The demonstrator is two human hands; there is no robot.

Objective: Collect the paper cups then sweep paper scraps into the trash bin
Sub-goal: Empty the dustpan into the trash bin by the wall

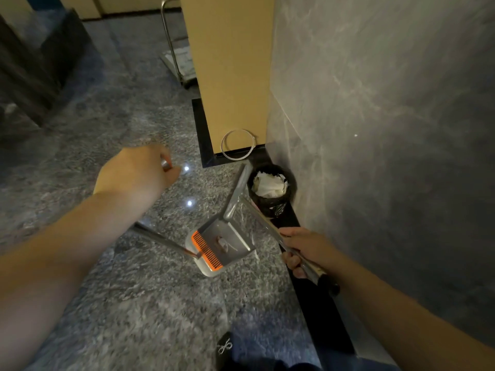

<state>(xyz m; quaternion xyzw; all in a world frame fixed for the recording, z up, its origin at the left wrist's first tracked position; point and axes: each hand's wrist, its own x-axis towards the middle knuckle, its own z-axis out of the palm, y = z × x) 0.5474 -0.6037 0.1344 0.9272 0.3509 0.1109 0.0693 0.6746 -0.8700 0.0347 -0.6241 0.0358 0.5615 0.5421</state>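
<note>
The scraps (223,241) lay in the dustpan (225,241), a few pale bits near its middle, just behind the orange comb (205,250) on its front lip. Paper that thin would be nearly weightless and would likely slide or flutter off a tilted pan, so it called for a slow, steady tip rather than a jerk. The pan looked like stiff, light plastic, best steered by its long handle.

The left hand (139,170) was curled around the top of a metal pole (160,238) that ran down to the pan's comb end, which seemed to be that handle. The right hand (302,250) gripped a second pole, probably the broom (263,223), whose grey head reached up beside the bin (272,190).

The bin stood just beyond the pan, in the corner against the grey wall (375,129), lined in black and already heaped with white paper. A wire ring (237,144) leaned on the tan cabinet (230,76) behind it. No cups were in view.
</note>
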